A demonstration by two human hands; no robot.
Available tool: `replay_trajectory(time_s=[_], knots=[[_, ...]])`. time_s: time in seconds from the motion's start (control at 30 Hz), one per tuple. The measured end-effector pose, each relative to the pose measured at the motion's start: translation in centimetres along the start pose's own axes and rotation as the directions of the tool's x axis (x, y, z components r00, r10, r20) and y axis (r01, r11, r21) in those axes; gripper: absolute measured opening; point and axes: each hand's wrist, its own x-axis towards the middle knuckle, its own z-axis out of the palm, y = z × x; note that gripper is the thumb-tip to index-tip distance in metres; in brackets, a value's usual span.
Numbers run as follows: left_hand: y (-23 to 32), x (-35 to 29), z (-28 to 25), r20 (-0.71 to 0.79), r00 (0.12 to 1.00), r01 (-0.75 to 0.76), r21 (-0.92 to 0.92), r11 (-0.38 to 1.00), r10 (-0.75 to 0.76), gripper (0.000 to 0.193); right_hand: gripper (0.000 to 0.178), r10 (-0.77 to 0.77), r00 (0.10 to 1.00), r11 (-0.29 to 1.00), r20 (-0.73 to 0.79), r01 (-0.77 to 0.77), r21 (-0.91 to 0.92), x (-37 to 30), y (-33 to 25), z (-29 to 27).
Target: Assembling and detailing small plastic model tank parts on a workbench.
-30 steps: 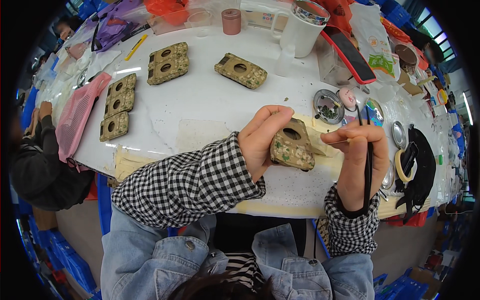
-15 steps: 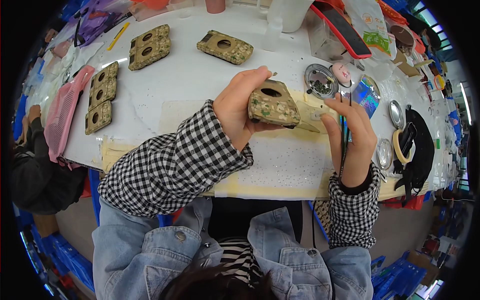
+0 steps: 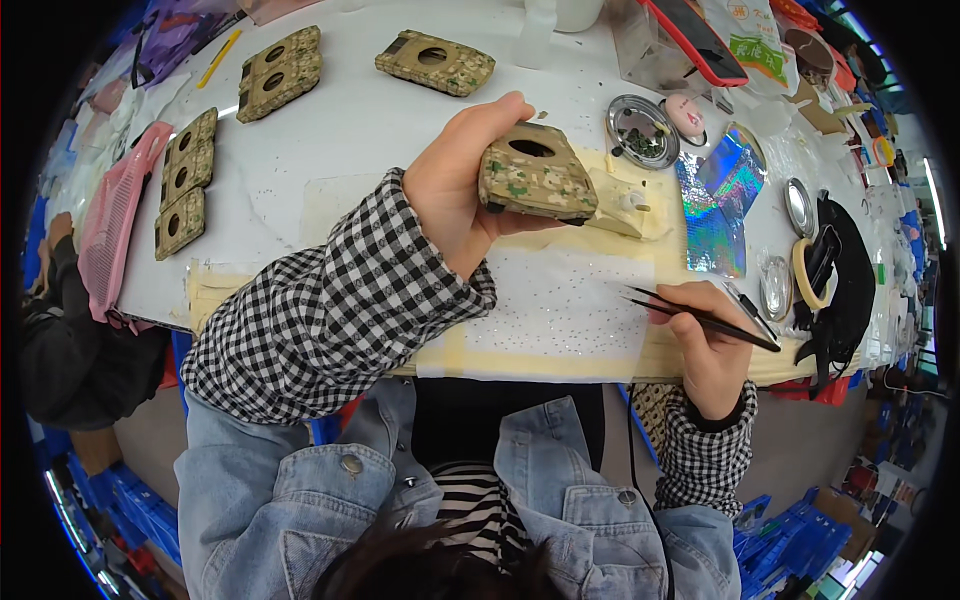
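My left hand (image 3: 455, 180) grips a camouflage-patterned case part (image 3: 537, 177) with a round hole, lifted above the white table (image 3: 340, 130). My right hand (image 3: 705, 345) rests low near the table's front edge and pinches thin black tweezers (image 3: 700, 315), whose tips point left over a speckled white sheet (image 3: 560, 310). The tweezers' tips are apart from the case part. Both sleeves are black-and-white check.
More camouflage parts lie at the back (image 3: 435, 62) and back left (image 3: 280, 72), with a strip of them (image 3: 185, 180) beside a pink comb-like tool (image 3: 115, 215). A round metal dish (image 3: 640, 130), shiny holographic foil (image 3: 725, 195) and tape rolls (image 3: 810, 270) crowd the right. Another person (image 3: 60, 330) sits left.
My right hand has dropped from beside the case part down to the table's front edge, tweezers now lying flat. My left hand has turned the part and kept it raised.
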Motion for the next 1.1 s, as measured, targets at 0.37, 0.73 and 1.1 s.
replay_trajectory(time_s=[0.37,0.73,1.1], knots=[[0.0,0.1,-0.4,0.006,1.0,0.012,0.02,1.0,-0.012,0.037,0.017,0.108,0.992,0.984,-0.063,-0.098,0.146,1.2,1.1,1.4],[-0.2,0.2,-0.6,0.03,0.999,0.023,-0.005,1.0,-0.022,0.036,0.016,0.115,0.991,0.989,-0.069,-0.108,0.1,1.2,1.1,1.6],[-0.2,0.2,-0.6,0.022,0.999,0.029,0.0,1.0,-0.029,0.037,0.017,0.107,0.993,0.992,-0.06,-0.102,0.078,1.3,1.1,1.6]])
